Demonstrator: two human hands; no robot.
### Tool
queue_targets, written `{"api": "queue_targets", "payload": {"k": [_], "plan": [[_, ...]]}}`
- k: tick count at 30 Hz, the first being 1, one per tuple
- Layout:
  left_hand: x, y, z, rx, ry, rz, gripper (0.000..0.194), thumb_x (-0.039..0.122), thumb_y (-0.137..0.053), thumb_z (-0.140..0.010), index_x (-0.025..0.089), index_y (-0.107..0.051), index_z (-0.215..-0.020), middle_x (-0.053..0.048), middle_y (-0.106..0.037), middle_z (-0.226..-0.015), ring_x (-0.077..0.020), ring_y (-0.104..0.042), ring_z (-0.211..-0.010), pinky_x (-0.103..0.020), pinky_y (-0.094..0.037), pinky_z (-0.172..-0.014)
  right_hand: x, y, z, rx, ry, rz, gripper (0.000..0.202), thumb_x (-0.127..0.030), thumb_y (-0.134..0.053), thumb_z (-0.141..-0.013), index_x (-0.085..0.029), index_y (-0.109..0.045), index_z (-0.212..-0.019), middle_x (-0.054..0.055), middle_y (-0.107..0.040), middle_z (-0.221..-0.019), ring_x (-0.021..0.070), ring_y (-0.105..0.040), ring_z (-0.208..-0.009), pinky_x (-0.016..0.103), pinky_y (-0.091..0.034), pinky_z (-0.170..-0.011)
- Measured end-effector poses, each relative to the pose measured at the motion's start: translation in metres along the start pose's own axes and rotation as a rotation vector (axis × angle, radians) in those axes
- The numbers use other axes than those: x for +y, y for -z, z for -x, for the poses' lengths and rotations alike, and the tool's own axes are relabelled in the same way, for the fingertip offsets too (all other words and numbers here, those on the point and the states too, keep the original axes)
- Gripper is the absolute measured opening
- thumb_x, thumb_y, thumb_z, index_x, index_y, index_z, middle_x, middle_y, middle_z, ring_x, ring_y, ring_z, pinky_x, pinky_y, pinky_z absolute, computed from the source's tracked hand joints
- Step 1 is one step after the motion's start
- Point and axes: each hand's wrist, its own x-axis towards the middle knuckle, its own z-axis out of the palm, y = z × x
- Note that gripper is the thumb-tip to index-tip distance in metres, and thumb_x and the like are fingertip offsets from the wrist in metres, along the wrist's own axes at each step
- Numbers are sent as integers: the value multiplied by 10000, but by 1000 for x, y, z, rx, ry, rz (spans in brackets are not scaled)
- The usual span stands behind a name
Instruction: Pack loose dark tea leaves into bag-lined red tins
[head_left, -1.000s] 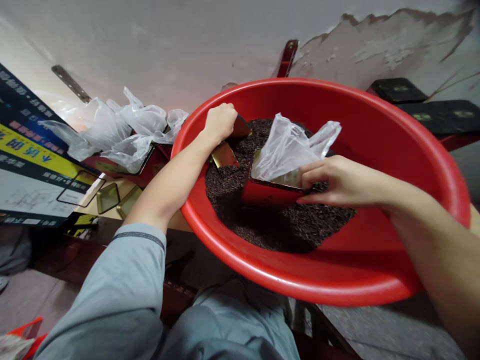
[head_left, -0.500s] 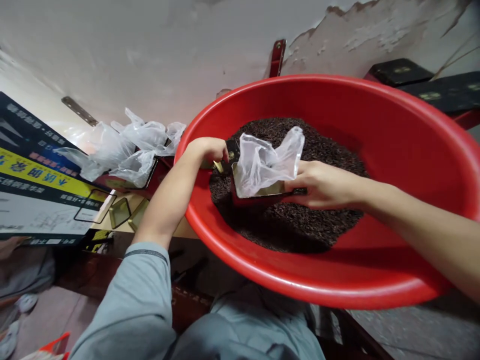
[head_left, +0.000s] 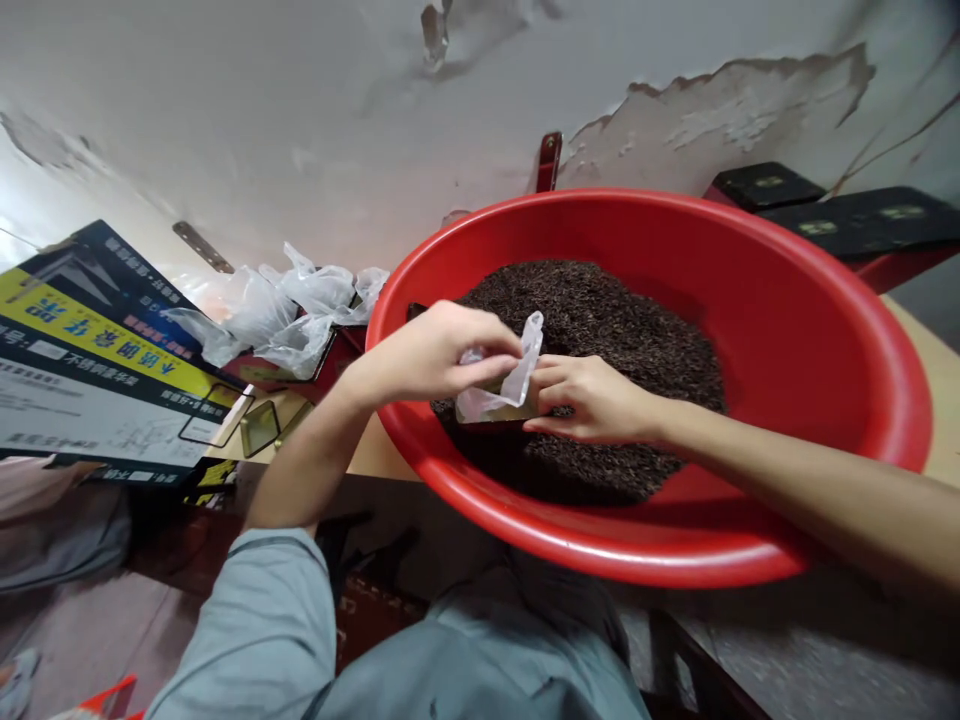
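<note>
In my right hand (head_left: 589, 400) is a small tin (head_left: 510, 413), gripped at its right side over the dark loose material. A clear plastic bag (head_left: 525, 365) lines the tin, its mouth sticking up. My left hand (head_left: 469, 345) is at the bag's mouth from the left, with thumb and fingers curled around the plastic; its fingertips are partly hidden. Under both hands, a heap of dark, dry, tea-like bits (head_left: 600, 315) fills the bottom of a large red basin (head_left: 795, 320). Behind my left wrist, a dark edge (head_left: 416, 312) shows inside the basin.
Bag-lined tins (head_left: 292, 340) stand left of the basin. A printed cardboard box (head_left: 112, 360), a wire-like frame (head_left: 214, 415) and a gold-coloured lid (head_left: 260, 428) are further left. Dark tins (head_left: 862, 220) sit at the back right by the peeling wall. Another person's hand (head_left: 52, 485) shows at far left.
My left hand has left the dark tin piece at the basin's left and moved right onto the bag's mouth. The bag's upright top is now pressed lower. The view has shifted slightly.
</note>
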Motion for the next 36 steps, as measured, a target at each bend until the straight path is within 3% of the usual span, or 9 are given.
{"api": "queue_targets", "payload": {"k": [6,11,15,18,20,24,27,31,36], "plan": [[-7,-20,22,28,140,-80,252,266,-741,-911,182,-623,-1118,-68,-780,-995,-211,-742,-884,-313,-539,-807,-13,26,-10,337,12,277,229,-452,-645,-983,-231,-702,-994,140,-726,-1230,296,-626,-1177,527,-450,-1047],[8,-12,28,-48,147,-151,266,263,-778,-885,171,-604,-1064,-112,-738,-1109,-233,-733,-963,-302,-544,-795,-34,28,-27,100,224,352,423,-466,-568,-1021,-209,-646,-1347,129,-721,-1271,270,-621,-1214,587,-323,-1215],[14,-9,40,-225,206,-340,316,304,-764,-910,161,-649,-1167,-145,-714,-1270,-279,-730,-1080,-330,-551,-826,-44,39,-24,-81,210,449,314,-429,-501,-1064,-228,-740,-1085,54,-735,-890,215,-637,-930,527,-379,-1155],[16,-11,48,-345,224,-427,571,329,-832,-855,174,-613,-1360,-167,-633,-1464,-318,-680,-1233,-349,-550,-880,-58,53,-20,-69,162,554,311,-382,-495,-1073,-242,-724,-917,69,-746,-964,225,-621,-972,507,-417,-1077],[18,-13,46,-339,195,-456,644,364,-837,-854,167,-600,-1420,-184,-577,-1528,-337,-638,-1288,-372,-539,-919,-72,58,-23,1,177,574,265,-335,-508,-1068,-238,-723,-945,86,-749,-1096,236,-620,-1048,489,-440,-1039],[24,-14,32,-158,193,-525,291,381,-724,-945,168,-783,-1135,-190,-655,-1326,-373,-600,-1237,-468,-505,-976,-92,49,-43,-87,260,505,310,-223,-416,-1087,-194,-723,-1061,95,-754,-998,204,-661,-932,411,-500,-911],[25,-13,26,-61,336,-563,256,388,-755,-918,175,-807,-1049,-195,-591,-1372,-405,-551,-1269,-504,-512,-983,-86,40,-56,-213,33,520,331,-211,-405,-1077,-133,-725,-1105,118,-755,-871,195,-676,-750,358,-505,-753],[19,-11,29,-238,505,-467,481,318,-766,-897,157,-663,-1338,-184,-542,-1423,-329,-655,-1176,-403,-580,-914,-67,41,-57,-212,-375,562,272,-274,-555,-1017,-177,-771,-883,127,-728,-729,234,-695,-688,360,-493,-676],[11,-12,32,-380,462,-461,608,349,-777,-889,120,-563,-1410,-210,-546,-1424,-356,-669,-1233,-392,-590,-942,-60,45,-50,-228,-330,589,201,-159,-597,-962,-162,-789,-903,148,-751,-898,254,-676,-815,380,-499,-720]]}}
